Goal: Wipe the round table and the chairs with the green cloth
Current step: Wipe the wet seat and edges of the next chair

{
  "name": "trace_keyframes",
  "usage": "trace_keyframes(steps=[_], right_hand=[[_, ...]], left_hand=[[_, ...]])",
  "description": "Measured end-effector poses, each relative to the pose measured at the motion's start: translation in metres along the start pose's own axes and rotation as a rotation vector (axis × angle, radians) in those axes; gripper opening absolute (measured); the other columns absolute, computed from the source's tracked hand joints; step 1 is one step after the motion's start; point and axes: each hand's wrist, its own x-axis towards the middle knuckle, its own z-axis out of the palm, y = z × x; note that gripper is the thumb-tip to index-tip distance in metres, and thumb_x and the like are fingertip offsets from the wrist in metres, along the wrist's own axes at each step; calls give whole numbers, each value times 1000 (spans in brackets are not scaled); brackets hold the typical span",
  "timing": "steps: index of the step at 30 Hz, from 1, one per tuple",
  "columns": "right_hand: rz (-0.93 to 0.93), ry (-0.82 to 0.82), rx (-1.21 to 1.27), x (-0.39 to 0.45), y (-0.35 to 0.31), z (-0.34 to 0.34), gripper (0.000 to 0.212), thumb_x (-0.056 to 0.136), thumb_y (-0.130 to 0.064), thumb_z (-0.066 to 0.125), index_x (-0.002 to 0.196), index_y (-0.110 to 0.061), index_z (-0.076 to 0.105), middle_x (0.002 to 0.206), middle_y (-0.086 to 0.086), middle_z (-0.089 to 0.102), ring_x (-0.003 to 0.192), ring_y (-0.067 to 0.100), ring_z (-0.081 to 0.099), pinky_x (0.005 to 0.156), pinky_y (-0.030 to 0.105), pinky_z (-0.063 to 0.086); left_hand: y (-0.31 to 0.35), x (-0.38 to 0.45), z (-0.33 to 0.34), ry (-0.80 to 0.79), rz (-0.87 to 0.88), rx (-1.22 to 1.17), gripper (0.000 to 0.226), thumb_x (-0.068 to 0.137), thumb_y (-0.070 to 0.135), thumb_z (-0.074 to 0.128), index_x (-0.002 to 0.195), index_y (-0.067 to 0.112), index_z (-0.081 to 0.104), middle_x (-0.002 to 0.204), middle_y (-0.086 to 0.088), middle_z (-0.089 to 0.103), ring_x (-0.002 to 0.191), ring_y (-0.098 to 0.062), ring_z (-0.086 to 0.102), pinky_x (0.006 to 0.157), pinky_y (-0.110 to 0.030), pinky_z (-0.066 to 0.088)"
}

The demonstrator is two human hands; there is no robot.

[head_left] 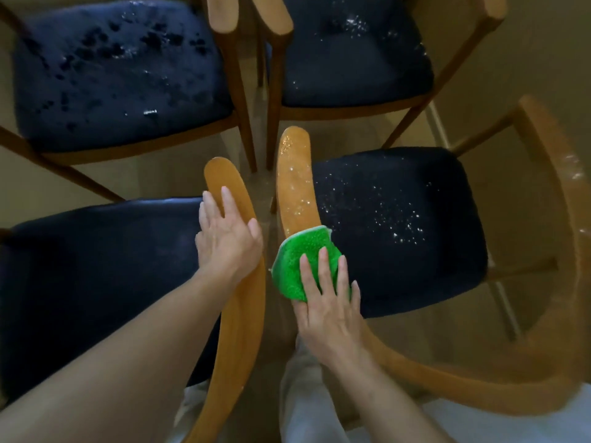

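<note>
Several wooden chairs with dark blue seats stand close together below me. My right hand (326,302) presses the green cloth (302,260) flat onto the wet, curved wooden armrest (294,183) of the near right chair (399,231). White droplets speckle that armrest and its seat. My left hand (227,235) rests on the armrest (243,314) of the near left chair (96,282), fingers spread, holding nothing. The round table is not in view.
Two more chairs stand at the back, the left one (118,71) with dark wet patches, the right one (351,49) with white specks. A narrow strip of beige floor (260,203) runs between the chairs. My white trousers (307,410) show at the bottom.
</note>
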Motion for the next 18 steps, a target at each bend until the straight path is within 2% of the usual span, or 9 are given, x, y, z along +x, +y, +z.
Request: trace_keyframes(steps=[2, 3, 5, 8, 10, 13, 15, 18], right_hand=[[-14, 21, -2, 5, 5, 8, 68, 94, -53, 29, 155, -29, 13, 162, 8, 12, 145, 41, 14, 104, 65, 28], [-27, 10, 1, 8, 6, 9, 68, 94, -55, 30, 155, -28, 16, 162, 9, 15, 145, 41, 17, 103, 66, 30], [-62, 0, -8, 10, 8, 12, 68, 94, -58, 28, 155, -28, 16, 162, 8, 14, 145, 41, 17, 102, 68, 29], [-121, 15, -4, 36, 10, 2, 69, 92, -58, 31, 154, -33, 14, 162, 5, 14, 144, 40, 20, 100, 71, 28], [-135, 26, 47, 70, 8, -12, 67, 93, -57, 28, 154, -39, 4, 163, 1, 3, 147, 40, 10, 104, 71, 22], [-135, 43, 116, 135, -2, -34, 67, 95, -52, 25, 149, -43, -14, 161, -3, -20, 147, 35, -14, 112, 68, 7], [-144, 97, 103, 184, -13, -50, 69, 95, -47, 27, 151, -38, -12, 160, 0, -22, 145, 36, -19, 113, 67, 3], [-136, 123, 159, 242, -26, -70, 69, 95, -40, 32, 154, -30, -3, 162, 3, -17, 145, 38, -17, 115, 64, 8]], left_hand=[[7, 8, 16, 70, -58, -19, 68, 98, 46, 30, 150, 24, -8, 159, -8, -11, 145, -30, 5, 111, -51, 23], [9, 10, 22, 124, -81, -15, 67, 97, 47, 28, 150, 25, -7, 159, -8, -9, 144, -31, 12, 109, -51, 27], [12, 10, 32, 228, -102, 12, 65, 96, 49, 27, 149, 26, -2, 159, -9, 1, 138, -32, 27, 102, -51, 37], [10, 13, 39, 287, -114, 23, 65, 93, 50, 28, 149, 27, 3, 157, -11, 10, 129, -33, 38, 93, -51, 43], [9, 15, 41, 294, -116, 23, 65, 92, 50, 29, 148, 28, 4, 156, -10, 12, 127, -33, 40, 90, -51, 44], [9, 15, 41, 294, -122, 26, 66, 92, 50, 28, 149, 27, 5, 156, -11, 12, 127, -33, 41, 90, -51, 45], [10, 15, 41, 288, -134, 30, 66, 91, 51, 27, 149, 28, 4, 156, -10, 11, 128, -33, 41, 91, -51, 45], [11, 16, 40, 288, -135, 43, 66, 92, 51, 27, 149, 29, 3, 156, -9, 9, 127, -32, 40, 91, -49, 44]])
